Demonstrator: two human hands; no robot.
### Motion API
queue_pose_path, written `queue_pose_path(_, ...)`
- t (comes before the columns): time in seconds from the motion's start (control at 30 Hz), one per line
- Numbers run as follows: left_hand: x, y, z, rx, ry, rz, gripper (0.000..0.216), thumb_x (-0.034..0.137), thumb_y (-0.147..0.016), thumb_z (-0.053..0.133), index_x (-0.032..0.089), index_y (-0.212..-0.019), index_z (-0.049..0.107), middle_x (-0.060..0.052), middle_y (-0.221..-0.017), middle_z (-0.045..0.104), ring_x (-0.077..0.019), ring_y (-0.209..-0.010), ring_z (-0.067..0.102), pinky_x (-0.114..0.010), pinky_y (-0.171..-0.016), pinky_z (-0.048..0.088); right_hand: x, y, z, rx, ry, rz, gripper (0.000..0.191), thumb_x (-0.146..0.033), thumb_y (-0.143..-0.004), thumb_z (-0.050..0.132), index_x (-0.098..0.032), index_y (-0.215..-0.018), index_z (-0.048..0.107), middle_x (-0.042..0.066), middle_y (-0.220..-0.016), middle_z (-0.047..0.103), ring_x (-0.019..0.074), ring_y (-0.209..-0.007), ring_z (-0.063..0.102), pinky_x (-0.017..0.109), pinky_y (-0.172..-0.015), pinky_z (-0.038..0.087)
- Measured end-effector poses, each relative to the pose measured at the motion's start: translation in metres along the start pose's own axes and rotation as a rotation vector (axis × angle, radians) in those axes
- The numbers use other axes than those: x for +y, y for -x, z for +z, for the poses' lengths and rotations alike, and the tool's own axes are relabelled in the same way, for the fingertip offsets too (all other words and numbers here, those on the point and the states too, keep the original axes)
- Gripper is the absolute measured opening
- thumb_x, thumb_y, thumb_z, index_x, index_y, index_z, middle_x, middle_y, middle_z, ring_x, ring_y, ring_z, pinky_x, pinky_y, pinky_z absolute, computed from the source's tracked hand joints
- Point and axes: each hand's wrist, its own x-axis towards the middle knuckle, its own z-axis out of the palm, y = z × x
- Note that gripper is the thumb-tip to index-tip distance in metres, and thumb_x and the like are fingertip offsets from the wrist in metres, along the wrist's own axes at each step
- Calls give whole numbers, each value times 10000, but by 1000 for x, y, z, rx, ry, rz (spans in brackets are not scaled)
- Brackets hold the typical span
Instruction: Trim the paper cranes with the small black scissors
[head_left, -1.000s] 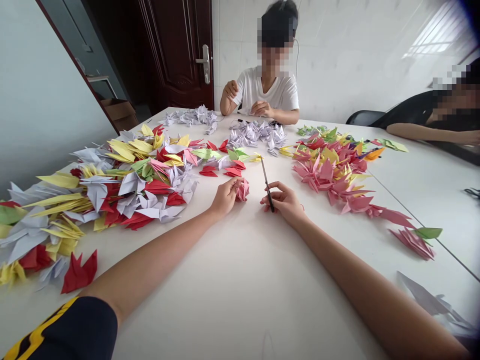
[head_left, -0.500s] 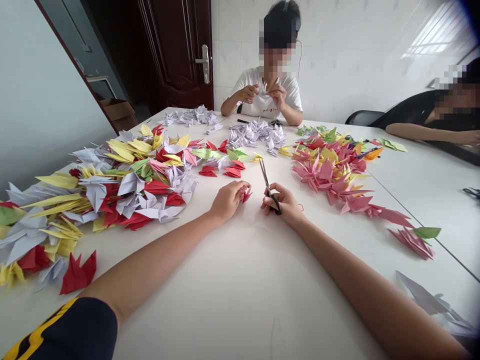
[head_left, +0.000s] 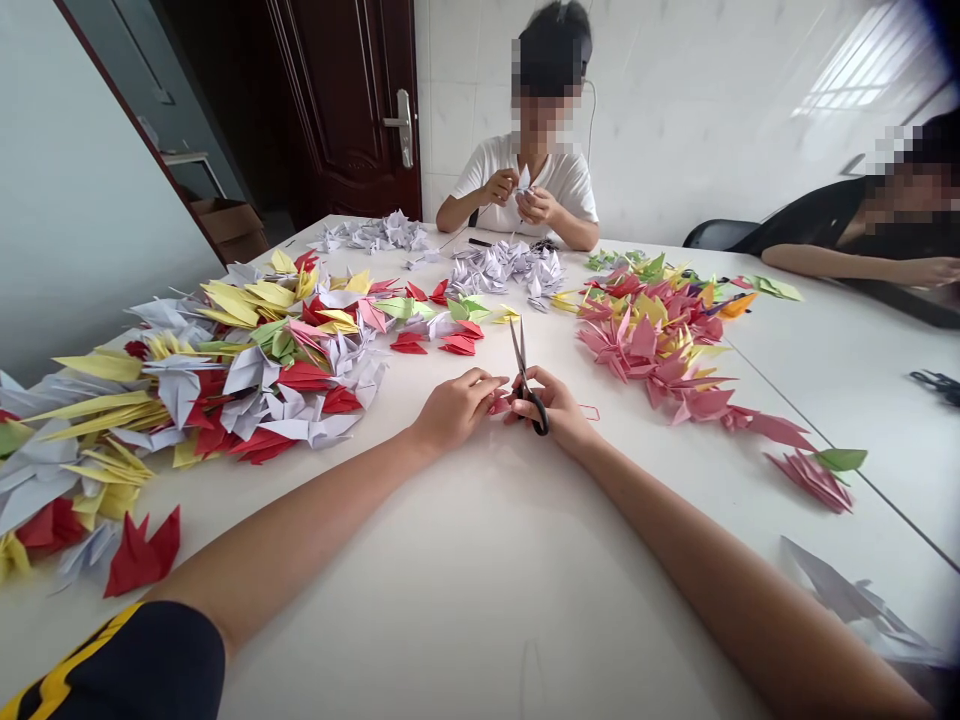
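My left hand (head_left: 456,408) pinches a small piece of pink folded paper (head_left: 499,404) at its fingertips, and most of that piece is hidden between my hands. My right hand (head_left: 551,405) holds black-handled scissors (head_left: 525,385) with the slim blades pointing away from me. The blades sit just beside the pink paper. A thin red paper strip (head_left: 589,412) lies on the white table (head_left: 465,600) to the right of my right hand. Heaps of origami cranes lie on either side of my hands.
A multicoloured heap of paper cranes (head_left: 247,375) spreads left, and a pink, red and yellow heap (head_left: 652,345) lies right. White cranes (head_left: 510,270) lie ahead. Across the table, a co-worker's hands (head_left: 517,195) hold white paper. Another person's arm (head_left: 847,262) rests at the right.
My hands have moved closer together, with the scissors now upright beside the pink paper. The co-worker's hands have risen from the table and hold white paper.
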Motion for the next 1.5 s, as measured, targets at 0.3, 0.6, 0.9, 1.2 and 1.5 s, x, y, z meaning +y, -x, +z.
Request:
queue_pose_path(0.3,-2,0,3,-26,-22,34,392,328,-1020,385,186,-1299,621,-113,-1187,661,-198,-941,684,-317,-835,537,-6,2,3,3,0,6,523,-472,-616,876,-234,-930,532,-15,-729,657,213,-679,703,276,-583,477)
queue_pose_path(0.6,-9,-3,5,-14,145,-65,384,364,-1008,436,181,-1268,651,-103,-1175,706,-217,-1051,674,-340,-953,513,-6,3,3,-41,-50,21,491,-391,-627,868,-245,-955,533,-14,-816,687,179,-691,691,333,-709,548)
queue_pose_path(0.9,-6,-5,4,-28,200,-118,416,414,-1000,436,194,-1278,655,-101,-1131,734,-229,-1013,688,-335,-938,501,3,0,2,-12,-32,39,514,-379,-605,887,-242,-950,531,-9,-779,707,193,-706,699,319,-683,546)
queue_pose_path(1.2,-17,-8,3,4,508,-231,363,382,-951,517,181,-1228,637,-31,-840,674,-131,-662,578,-264,-690,490,3,-1,1,54,37,48,445,-370,-623,826,-230,-936,542,-47,-651,644,104,-498,507,224,-470,377)
queue_pose_path(1.5,-18,-8,6,130,792,-299,804,259,-846,636,306,-1540,231,-26,-1006,640,-74,-643,586,-221,-661,509,5,-2,0,52,0,60,407,-268,-621,788,-235,-938,534,-43,-686,661,107,-519,523,215,-474,369)
